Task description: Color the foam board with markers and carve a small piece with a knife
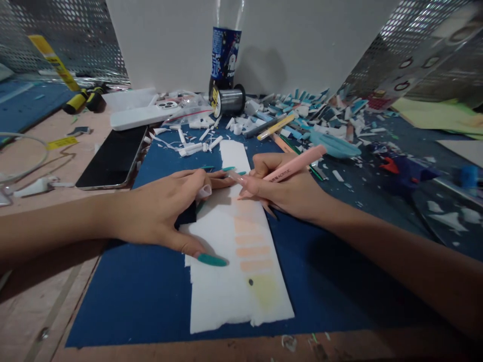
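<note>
Two hands of yours come close together over a white sheet (215, 296), which lies on the blue mat (136, 301) in front of you, its long side running away from you and its near edge ragged. Your left hand (162, 208) grips nothing that shows – it lies spread, fingers across the sheet's upper part and thumb out along its left side. Your right hand (287, 186) grasps a peach marker (296, 163) between thumb and fingers, tilted so its back end points up to the right; the tip is down at the sheet, though you cannot tell whether it touches.

Nearer you, below the tip, peach bars (254, 251) run in a row along the sheet's right half, and below them sits a pale yellow patch (266, 291) with a black dot (251, 282) at its upper left.

Beyond your hands, white and blue scraps (298, 108) are heaped around a wire spool (231, 101), with a bottle (225, 53) upright behind it. To your left, a dark-screened phone (109, 158) lies partly on the pinkish worktop (37, 281) – a white case-like object (141, 116) is just beyond it.
</note>
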Tool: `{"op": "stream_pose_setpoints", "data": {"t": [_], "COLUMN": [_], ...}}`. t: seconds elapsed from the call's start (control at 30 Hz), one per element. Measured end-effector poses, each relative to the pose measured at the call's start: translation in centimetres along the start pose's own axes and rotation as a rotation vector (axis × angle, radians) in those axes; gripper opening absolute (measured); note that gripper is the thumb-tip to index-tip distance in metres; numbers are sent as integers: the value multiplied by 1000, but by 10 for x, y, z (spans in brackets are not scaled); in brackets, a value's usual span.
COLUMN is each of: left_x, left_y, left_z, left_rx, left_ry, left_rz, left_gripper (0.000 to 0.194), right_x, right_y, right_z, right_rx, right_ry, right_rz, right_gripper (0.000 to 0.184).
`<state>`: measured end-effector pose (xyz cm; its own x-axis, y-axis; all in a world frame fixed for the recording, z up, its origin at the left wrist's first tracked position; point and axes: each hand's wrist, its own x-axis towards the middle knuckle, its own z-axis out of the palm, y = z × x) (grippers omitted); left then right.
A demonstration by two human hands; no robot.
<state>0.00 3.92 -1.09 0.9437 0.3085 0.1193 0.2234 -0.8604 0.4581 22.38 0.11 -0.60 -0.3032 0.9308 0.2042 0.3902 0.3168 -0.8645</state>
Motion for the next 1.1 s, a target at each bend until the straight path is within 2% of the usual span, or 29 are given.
{"op": "stream_pose_setpoints", "data": {"t": [0.13, 0.23, 0.4, 0.53, 0.93, 1.1], "left_x": [-1, -2, -1, 0, 0, 1], "left_y": [-1, -1, -1, 0, 1, 1], "left_z": [0, 0, 0, 0, 0, 0], "left_rx": [-17, -12, 5, -14, -25, -25], "left_ry": [1, -2, 6, 7, -9, -5], "left_rz": [26, 6, 23, 7, 23, 27], "left_gripper": [51, 56, 55, 57, 51, 51], "right_x": [0, -1, -1, -2, -4, -4], "right_y": [2, 2, 0, 2, 2, 3], "right_z": [0, 0, -1, -1, -3, -4], "right_rx": [12, 36, -23, 41, 31, 46], "right_ry": [-35, -2, -48, -60, -80, -76], "right_rz": [35, 0, 11, -26, 44, -12], "right_gripper": [47, 43, 47, 44, 44, 42]}}
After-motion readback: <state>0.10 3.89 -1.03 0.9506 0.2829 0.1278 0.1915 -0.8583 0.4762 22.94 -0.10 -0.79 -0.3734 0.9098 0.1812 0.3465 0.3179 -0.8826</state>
